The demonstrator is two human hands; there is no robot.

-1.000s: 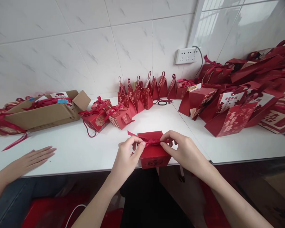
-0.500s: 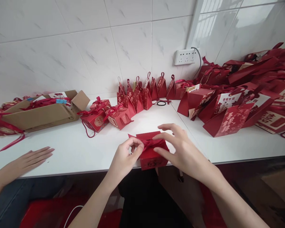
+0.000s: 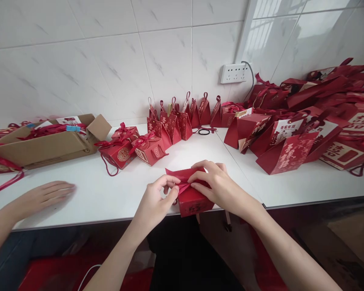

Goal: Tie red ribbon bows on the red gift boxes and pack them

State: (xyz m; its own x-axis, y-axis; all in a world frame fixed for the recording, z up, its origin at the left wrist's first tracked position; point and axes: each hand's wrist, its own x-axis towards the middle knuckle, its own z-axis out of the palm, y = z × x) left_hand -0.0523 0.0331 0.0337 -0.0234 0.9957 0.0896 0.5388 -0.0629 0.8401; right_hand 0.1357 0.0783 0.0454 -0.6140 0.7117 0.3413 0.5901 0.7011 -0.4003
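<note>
In front of me, at the near edge of the white table, sits a red gift box. A red ribbon is tied across its top. My left hand pinches the ribbon on the left side of the knot between thumb and index finger. From the right, my right hand reaches over the box, its thumb and fingers closed on the ribbon close to the knot. Parts of the bow are hidden behind my fingers.
Finished red boxes with bows stand at the left, beside an open cardboard carton. Small red triangular boxes line the wall. A pile of red gift boxes fills the right. Another person's hand rests on the table at left.
My right hand has moved left and down and has closed its fingers on the ribbon. The other person's hand has shifted slightly to the right.
</note>
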